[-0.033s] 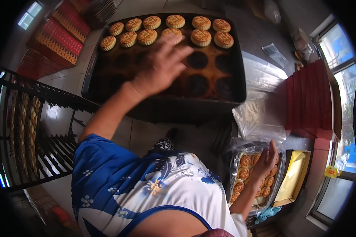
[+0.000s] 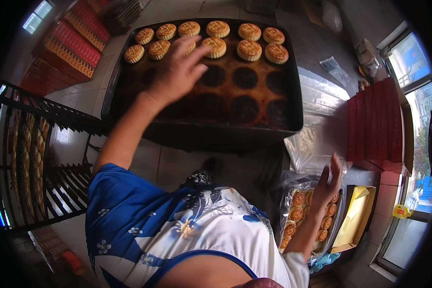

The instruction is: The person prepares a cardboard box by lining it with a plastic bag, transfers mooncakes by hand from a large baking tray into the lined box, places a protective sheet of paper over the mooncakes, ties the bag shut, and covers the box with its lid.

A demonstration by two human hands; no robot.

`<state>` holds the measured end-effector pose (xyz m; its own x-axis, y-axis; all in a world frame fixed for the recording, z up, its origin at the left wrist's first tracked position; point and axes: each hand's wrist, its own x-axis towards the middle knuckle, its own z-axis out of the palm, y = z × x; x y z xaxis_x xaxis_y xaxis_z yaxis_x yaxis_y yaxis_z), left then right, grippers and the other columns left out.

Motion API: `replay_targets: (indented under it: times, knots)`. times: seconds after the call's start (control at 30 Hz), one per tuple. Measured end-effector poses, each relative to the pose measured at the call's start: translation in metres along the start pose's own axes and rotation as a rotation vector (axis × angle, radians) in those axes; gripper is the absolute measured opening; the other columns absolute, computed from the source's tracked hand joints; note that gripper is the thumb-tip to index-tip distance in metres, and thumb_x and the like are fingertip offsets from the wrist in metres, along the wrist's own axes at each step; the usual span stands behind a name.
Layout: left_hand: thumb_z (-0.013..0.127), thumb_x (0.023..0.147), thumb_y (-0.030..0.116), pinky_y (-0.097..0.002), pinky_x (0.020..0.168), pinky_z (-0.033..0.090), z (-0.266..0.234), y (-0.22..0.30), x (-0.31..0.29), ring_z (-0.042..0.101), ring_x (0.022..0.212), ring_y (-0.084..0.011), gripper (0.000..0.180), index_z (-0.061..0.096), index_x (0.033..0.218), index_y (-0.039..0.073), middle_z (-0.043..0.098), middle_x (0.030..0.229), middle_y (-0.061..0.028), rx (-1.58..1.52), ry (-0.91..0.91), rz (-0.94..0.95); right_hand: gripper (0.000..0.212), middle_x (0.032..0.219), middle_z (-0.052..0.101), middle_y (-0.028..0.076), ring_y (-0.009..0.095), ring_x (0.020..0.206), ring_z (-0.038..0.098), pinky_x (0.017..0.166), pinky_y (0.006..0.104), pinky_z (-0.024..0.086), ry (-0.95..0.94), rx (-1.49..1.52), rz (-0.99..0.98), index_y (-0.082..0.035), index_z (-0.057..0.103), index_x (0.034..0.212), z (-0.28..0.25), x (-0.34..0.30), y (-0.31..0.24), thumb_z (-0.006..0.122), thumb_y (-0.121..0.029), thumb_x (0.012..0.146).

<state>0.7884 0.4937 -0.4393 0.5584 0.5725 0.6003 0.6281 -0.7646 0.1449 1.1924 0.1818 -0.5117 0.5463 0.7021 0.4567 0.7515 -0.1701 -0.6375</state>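
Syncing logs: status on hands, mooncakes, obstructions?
Left hand open over near-row mooncakes on pan, contact unclear. Right hand open over plastic-lined tray of pastries. Left hand partly hides one mooncake.

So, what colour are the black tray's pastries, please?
The pastries are golden brown on top; head view.

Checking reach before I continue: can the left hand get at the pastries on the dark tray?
Likely yes: the left hand is at the nearer row of pastries, with nothing visible in between.

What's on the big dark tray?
Two rows of six round golden pastries sit along the dark tray's far side; nearer are round black marks. The left hand hides part of the nearer row and the surface beneath it.
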Motion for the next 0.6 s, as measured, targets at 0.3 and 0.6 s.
replay_targets:
  times: [0.3,0.6]
  knots:
    - [0.072,0.091,0.02,-0.0438,0.115,0.038,-0.02,-0.23,-0.082,0.042,0.14,-0.0365,0.059,0.051,0.146,0.019,0.043,0.151,-0.0152,0.233,-0.242,-0.507,0.051,0.141,0.055,0.02,0.042,0.128,0.051,0.108,0.0493,0.043,-0.363,-0.402,-0.507,-0.02,0.058,0.139,0.268,0.223,-0.131,0.071,-0.025,0.089]
    - [0.081,0.075,0.014,-0.0461,0.096,0.051,-0.032,-0.222,-0.076,0.057,0.112,-0.0369,0.05,0.069,0.123,0.02,0.057,0.123,-0.0097,0.314,-0.111,-0.449,0.063,0.132,0.054,0.019,0.039,0.124,0.05,0.107,0.0493,0.044,-0.247,-0.073,-0.347,-0.023,0.058,0.138,0.255,0.201,-0.17,0.08,-0.023,0.079]
